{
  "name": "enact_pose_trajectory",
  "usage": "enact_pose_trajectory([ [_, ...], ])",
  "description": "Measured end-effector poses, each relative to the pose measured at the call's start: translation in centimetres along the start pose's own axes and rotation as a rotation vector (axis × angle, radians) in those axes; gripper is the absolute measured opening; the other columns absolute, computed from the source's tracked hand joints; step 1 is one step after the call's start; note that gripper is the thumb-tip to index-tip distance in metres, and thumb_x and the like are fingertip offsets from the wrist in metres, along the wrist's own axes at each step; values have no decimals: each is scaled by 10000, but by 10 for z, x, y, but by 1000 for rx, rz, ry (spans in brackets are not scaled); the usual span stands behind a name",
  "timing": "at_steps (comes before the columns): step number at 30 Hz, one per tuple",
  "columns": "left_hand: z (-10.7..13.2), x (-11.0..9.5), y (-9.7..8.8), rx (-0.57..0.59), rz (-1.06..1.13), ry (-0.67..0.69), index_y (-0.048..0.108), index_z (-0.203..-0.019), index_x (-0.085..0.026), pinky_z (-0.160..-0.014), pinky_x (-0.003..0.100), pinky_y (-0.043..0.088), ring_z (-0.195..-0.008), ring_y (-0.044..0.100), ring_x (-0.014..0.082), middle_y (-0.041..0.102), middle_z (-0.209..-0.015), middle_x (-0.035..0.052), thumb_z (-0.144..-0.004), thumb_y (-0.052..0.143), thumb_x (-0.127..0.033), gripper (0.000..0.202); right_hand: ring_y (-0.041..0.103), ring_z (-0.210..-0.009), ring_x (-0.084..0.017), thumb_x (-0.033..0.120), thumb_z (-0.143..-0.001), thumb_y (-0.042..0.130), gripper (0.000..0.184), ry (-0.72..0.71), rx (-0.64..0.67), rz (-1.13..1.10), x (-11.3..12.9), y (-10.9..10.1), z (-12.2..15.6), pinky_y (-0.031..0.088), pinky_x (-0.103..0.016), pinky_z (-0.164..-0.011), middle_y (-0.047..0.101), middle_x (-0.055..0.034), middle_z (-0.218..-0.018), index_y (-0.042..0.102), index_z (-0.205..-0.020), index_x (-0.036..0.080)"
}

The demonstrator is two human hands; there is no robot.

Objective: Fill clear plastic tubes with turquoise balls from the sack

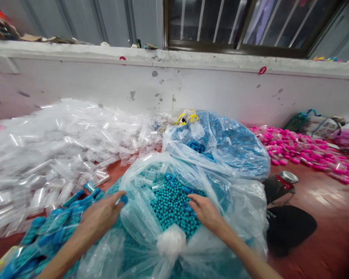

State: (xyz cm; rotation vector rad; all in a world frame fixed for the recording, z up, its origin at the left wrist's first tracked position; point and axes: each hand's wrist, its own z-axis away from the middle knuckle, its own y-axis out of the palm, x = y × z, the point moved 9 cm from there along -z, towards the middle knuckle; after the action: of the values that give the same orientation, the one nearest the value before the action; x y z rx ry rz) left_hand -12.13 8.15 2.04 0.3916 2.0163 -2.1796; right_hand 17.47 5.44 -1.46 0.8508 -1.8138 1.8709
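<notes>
In the head view, a clear plastic bag (241,205) lies wide open with teal beads (171,201) inside. Clear tubes (148,178) and several blue caps rest on the beads. My left hand (106,213) is at the bag's left edge, its fingers closed on a blue cap (123,199); whether a tube is attached is hidden. Over the right side of the beads is my right hand (206,211), fingers slightly bent and apart, close to loose blue caps. Blue-capped tubes filled with beads (61,224) are piled beside my left forearm.
Empty clear tubes (66,143) form a large heap at left. Behind the beads stands a bag of blue pieces (232,143). Pink pieces (305,147) lie at right. A red jar with a silver lid (287,179) and a black round object (291,226) sit right of the bag.
</notes>
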Motion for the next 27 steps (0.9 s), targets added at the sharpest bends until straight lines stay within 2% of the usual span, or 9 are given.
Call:
enact_pose_trajectory([
  [2, -1, 10, -17, -167, -196, -16, 547, -1091, -191, -698, 332, 397, -816, 547, 248, 597, -859, 83, -814, 349, -287, 354, 600, -815, -196, 257, -842, 342, 345, 36, -38, 17, -14, -15, -5, 427, -301, -765, 660, -79, -845, 620, -1018, 150],
  [4, -7, -11, -14, -231, -269, 61, 549, -1094, -191, -728, 326, 400, -859, 548, 245, 601, -907, 93, -836, 318, -249, 351, 599, -723, -176, 245, -853, 319, 344, 51, -41, 45, -18, -24, -8, 431, -280, -704, 655, -50, -757, 626, -987, 169],
  [6, -17, -49, 8, -171, -276, 181, 528, -1119, -224, -716, 304, 407, -846, 553, 221, 604, -920, 69, -854, 318, -246, 339, 598, -734, -166, 247, -861, 326, 321, 59, -3, 131, -15, -25, -8, 418, -262, -696, 655, -35, -765, 629, -951, 193],
  [9, -36, -105, 50, -82, -265, 358, 490, -1159, -218, -773, 312, 403, -931, 531, 226, 583, -1007, 75, -821, 423, -223, 344, 590, -871, -183, 278, -853, 403, 245, 63, 130, 349, -7, -10, -1, 393, -254, -733, 659, -49, -886, 614, -955, 204],
  [12, -54, -132, 82, -97, -254, 452, 454, -1195, -179, -884, 372, 354, -1078, 458, 256, 522, -1149, 122, -825, 405, -157, 374, 579, -925, -196, 306, -831, 479, 244, 43, 207, 515, -1, 8, 3, 386, -255, -744, 643, -71, -960, 575, -1024, 192],
  [16, -65, -133, 102, -78, -218, 475, 421, -1198, -148, -905, 397, 334, -1052, 471, 236, 532, -1124, 143, -840, 292, -84, 385, 592, -878, -204, 281, -831, 491, 185, 69, 198, 633, -6, 27, -2, 399, -261, -705, 644, -87, -916, 599, -928, 167],
  [19, -64, -125, 107, 65, -171, 401, 372, -1207, -108, -849, 368, 374, -982, 525, 225, 564, -1066, 158, -812, 276, -39, 413, 576, -897, -219, 223, -839, 461, 166, 50, 160, 643, -10, 39, -7, 402, -288, -733, 639, -94, -894, 607, -879, 156],
  [22, -55, -123, 107, 184, -157, 364, 471, -1061, -101, -732, 322, 419, -853, 582, 228, 621, -881, 141, -790, 339, -74, 302, 549, -944, -237, 191, -813, 472, 149, 7, 138, 643, -9, 47, -8, 400, -316, -772, 623, -101, -924, 599, -882, 154],
  [27, -48, -141, 122, 318, -101, 377, 575, -755, -137, -740, 318, 421, -842, 597, 243, 637, -792, 131, -714, 436, -91, 152, 587, -903, -233, 165, -803, 451, 176, 61, 171, 630, -12, 39, -13, 432, -302, -725, 632, -117, -921, 566, -934, 141],
])
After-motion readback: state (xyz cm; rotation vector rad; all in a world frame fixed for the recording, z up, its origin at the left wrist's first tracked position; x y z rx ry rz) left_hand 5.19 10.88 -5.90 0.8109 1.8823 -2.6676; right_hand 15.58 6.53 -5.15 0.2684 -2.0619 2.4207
